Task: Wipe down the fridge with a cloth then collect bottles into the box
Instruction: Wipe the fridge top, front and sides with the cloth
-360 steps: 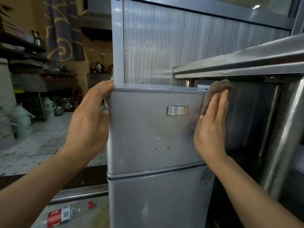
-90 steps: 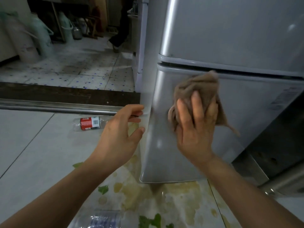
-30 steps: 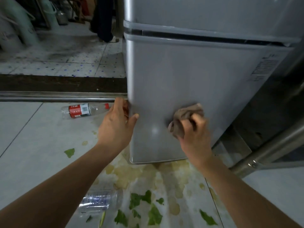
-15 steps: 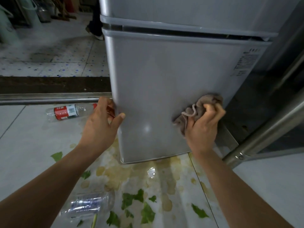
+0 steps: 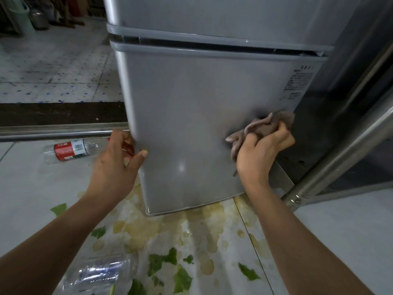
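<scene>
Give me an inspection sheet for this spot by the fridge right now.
Surface: tiled floor, yellowish spill and green leaf scraps before the fridge.
Job's things: grey fridge; brown cloth against its lower door; red-label bottle and clear bottle lying on the floor; box not seen.
Clutter: nothing else seen.
Grippers: left hand grips the door's edge; right hand holds the cloth.
Cables: nothing seen.
Surroundings: steel rail to the right.

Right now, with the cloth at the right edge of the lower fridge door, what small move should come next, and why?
Probably sweep the cloth down and back left across the lower strip of the fridge door. The right hand grips it bunched at the door's right edge, with door surface left below it. The left hand holds the door's left edge.
</scene>
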`<state>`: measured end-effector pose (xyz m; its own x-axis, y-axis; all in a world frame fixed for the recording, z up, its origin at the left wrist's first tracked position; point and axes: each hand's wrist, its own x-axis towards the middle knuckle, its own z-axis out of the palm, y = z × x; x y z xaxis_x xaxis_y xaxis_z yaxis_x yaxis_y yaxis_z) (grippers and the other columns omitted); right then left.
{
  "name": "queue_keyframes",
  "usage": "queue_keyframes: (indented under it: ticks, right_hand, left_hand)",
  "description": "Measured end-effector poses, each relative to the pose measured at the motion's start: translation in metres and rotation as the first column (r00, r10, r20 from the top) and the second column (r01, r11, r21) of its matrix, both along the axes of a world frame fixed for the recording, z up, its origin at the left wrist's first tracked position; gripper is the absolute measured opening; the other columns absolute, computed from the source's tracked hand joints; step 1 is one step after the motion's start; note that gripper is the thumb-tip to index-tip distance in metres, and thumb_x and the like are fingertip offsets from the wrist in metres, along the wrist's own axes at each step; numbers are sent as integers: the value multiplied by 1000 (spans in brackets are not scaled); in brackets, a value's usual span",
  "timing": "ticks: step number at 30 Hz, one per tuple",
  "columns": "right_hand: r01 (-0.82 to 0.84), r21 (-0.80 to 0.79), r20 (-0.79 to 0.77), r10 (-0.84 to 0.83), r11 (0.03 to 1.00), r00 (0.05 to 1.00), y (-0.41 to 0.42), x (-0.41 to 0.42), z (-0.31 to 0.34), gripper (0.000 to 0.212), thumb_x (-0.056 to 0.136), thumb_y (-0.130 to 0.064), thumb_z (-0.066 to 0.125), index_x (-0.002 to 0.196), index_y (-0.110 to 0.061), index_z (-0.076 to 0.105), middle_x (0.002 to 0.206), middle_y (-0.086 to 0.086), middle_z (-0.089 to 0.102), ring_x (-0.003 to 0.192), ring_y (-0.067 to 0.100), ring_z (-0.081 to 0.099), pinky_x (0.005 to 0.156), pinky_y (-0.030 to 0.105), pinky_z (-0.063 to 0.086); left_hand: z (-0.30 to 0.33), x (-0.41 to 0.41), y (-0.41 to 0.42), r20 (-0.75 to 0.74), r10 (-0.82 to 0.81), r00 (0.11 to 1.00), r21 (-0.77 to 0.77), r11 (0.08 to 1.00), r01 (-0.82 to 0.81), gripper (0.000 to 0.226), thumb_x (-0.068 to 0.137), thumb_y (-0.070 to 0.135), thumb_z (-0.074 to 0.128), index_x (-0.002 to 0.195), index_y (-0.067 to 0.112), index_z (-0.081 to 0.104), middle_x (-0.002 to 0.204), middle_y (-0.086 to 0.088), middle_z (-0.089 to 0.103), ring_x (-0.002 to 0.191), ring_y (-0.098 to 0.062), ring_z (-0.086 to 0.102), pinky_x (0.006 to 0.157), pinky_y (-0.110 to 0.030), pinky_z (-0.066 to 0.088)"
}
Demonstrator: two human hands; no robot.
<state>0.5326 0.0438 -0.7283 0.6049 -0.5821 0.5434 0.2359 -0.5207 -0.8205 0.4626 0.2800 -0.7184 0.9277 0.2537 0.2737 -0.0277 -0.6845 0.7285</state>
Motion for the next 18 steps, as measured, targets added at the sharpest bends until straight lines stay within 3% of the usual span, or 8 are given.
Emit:
queue_keyframes:
  ticks: [2, 5, 7, 9, 11, 13, 18]
  right_hand:
    - [-26, -116, -29, 22, 993, 999, 2, -5, -24, 55, 78, -5, 45, 128, 13, 33, 133, 30, 25, 112, 36, 39, 103, 25, 34]
    - [-78, -146, -199, 48, 986, 979, -7, -10, -67, 57, 80, -20, 40, 125, 13, 32, 134, 32, 24, 102, 46, 49, 94, 50, 48]
    - [-96, -104, -316, 58, 990, 947, -18, -10, -73, 46, 85, -8, 50, 122, 9, 31, 132, 27, 25, 96, 42, 53, 86, 50, 51]
    - [-109, -71, -337, 79, 991, 938, -26, -11, -66, 43, 83, 7, 56, 119, 8, 32, 129, 24, 27, 97, 39, 53, 91, 45, 50]
    - [-71, -88, -223, 49, 994, 974, -33, -9, -47, 47, 81, 11, 56, 124, 9, 35, 130, 27, 30, 105, 39, 51, 102, 27, 40]
    - [-14, -115, -126, 0, 993, 992, -41, 0, -26, 54, 83, 9, 55, 134, 9, 35, 133, 28, 31, 113, 39, 49, 103, 20, 32]
    - [35, -193, -94, -54, 981, 994, -44, 13, -29, 68, 85, 1, 54, 146, 4, 23, 142, 24, 28, 118, 40, 51, 104, 40, 43]
  left_hand:
    - [-1, 0, 0, 15, 2, 1000, -4, 1000, -2, 26, 88, 26, 59, 104, 16, 40, 95, -3, 59, 90, -28, 60, 80, -45, 50]
    - [-2, 1, -2, 20, -3, 1000, -8, 1000, 3, 26, 89, 25, 58, 105, 16, 40, 94, -1, 57, 90, -26, 59, 80, -44, 49]
    - [-2, 1, -1, 24, -8, 1000, -12, 1000, 8, 26, 88, 24, 59, 104, 16, 40, 95, -2, 56, 90, -27, 59, 82, -46, 49]
    - [-2, 1, -1, 28, -7, 1000, -18, 1000, 8, 26, 88, 23, 59, 103, 16, 40, 94, -3, 57, 90, -28, 59, 81, -45, 49]
    - [-1, 0, -2, 28, -2, 1000, -19, 1000, 2, 25, 88, 24, 59, 104, 15, 41, 95, -3, 56, 89, -26, 57, 79, -43, 47]
    - [-3, 1, -2, 35, 1, 999, -15, 1000, 0, 24, 89, 24, 58, 104, 16, 41, 96, -2, 56, 89, -23, 56, 78, -40, 45]
    - [-12, 2, -2, 103, 6, 995, -43, 999, -2, 23, 90, 24, 56, 106, 16, 42, 96, -1, 55, 89, -24, 56, 78, -44, 49]
